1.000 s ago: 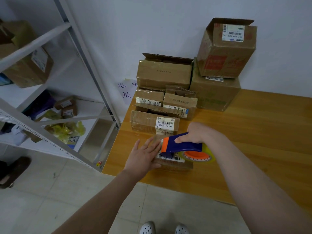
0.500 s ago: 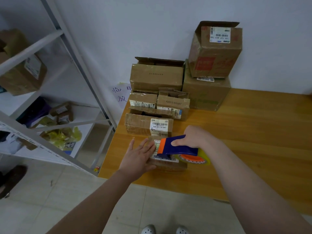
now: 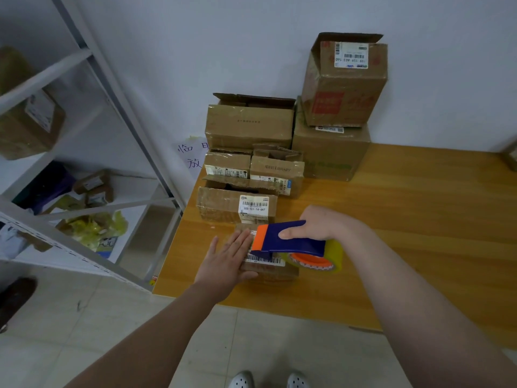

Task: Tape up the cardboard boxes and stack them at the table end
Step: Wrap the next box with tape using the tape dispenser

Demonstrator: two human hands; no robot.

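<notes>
Over the last second I see hardly any change: on the table (image 3: 405, 219) the stacked boxes (image 3: 249, 124) at the far end stand as before, and the small box (image 3: 277, 271) near the front edge has not shifted. I judge the taping stroke barely begun, with stacking yet to come. The tape dispenser (image 3: 291, 238) sits over the box's top, gripped by the right hand (image 3: 321, 222). The left hand (image 3: 226, 256) lies flat, fingers straight, on the box's left side, just beside the dispenser's orange edge.
</notes>
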